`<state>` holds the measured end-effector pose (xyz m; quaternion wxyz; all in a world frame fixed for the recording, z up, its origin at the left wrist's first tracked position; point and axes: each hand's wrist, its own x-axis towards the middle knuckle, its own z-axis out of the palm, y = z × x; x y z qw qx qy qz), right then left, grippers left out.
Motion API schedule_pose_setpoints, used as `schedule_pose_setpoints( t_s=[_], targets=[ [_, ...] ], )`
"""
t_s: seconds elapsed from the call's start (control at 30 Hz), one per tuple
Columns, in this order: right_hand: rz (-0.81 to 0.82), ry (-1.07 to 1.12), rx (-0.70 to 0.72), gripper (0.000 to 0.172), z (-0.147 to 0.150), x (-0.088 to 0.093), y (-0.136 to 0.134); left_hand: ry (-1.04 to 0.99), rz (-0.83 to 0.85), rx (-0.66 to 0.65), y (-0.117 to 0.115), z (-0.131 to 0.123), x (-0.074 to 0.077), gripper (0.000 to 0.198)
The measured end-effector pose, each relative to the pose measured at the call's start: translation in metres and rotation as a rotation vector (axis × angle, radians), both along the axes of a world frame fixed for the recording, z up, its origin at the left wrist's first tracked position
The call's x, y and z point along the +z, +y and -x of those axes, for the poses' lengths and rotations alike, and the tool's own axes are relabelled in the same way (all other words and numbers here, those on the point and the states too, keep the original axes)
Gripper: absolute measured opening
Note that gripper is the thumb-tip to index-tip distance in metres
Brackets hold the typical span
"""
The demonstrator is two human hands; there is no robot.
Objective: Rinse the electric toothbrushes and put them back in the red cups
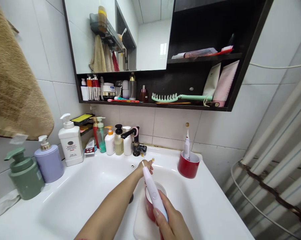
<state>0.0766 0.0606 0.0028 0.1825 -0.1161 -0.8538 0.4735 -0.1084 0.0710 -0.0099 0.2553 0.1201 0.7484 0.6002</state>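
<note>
My right hand (171, 218) is wrapped round a pale pink electric toothbrush handle (154, 193). The handle points up and away, its thin shaft bare at the top. Beyond it, at the back of the sink, my left hand (146, 164) has curled fingers. A small toothbrush head (153, 160) with a yellowish tip pokes out from them; most of it is hidden. Behind the handle, a red cup (149, 208) with a pale rim sits in the sink, partly covered by my right hand.
The white sink (90, 196) has a black faucet (136, 141) at its back. Several pump bottles (71, 143) line the left side. On the right ledge, another red cup (189, 168) holds a second electric toothbrush (187, 146). A dark shelf (150, 105) with toiletries hangs above.
</note>
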Motion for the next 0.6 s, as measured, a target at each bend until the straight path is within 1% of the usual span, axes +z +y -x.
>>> schedule_pose_setpoints(
  t_s=[0.1, 0.17, 0.23, 0.33, 0.43, 0.53, 0.6],
  targets=[
    [-0.001, 0.019, 0.025, 0.055, 0.001, -0.007, 0.004, 0.142, 0.148, -0.018, 0.019, 0.006, 0.000, 0.028],
    [0.004, -0.007, 0.034, 0.057, 0.001, -0.011, 0.006, 0.243, 0.231, 0.006, 0.026, 0.010, 0.001, 0.024],
    [0.009, -0.031, 0.050, 0.060, 0.001, -0.011, 0.007, 0.339, 0.304, 0.035, 0.028, 0.012, 0.002, 0.024],
    [0.024, -0.051, 0.057, 0.061, 0.001, -0.008, 0.005, 0.479, 0.380, 0.064, 0.022, 0.016, 0.008, 0.028],
    [0.048, -0.062, 0.060, 0.062, 0.000, -0.004, 0.004, 0.614, 0.428, 0.105, 0.011, 0.022, 0.018, 0.032],
    [0.088, -0.089, 0.066, 0.060, 0.001, -0.004, 0.003, 0.725, 0.471, 0.155, 0.004, 0.031, 0.028, 0.030],
    [0.106, -0.116, 0.066, 0.057, 0.001, -0.006, 0.004, 0.782, 0.500, 0.159, 0.005, 0.037, 0.032, 0.026]
  ],
)
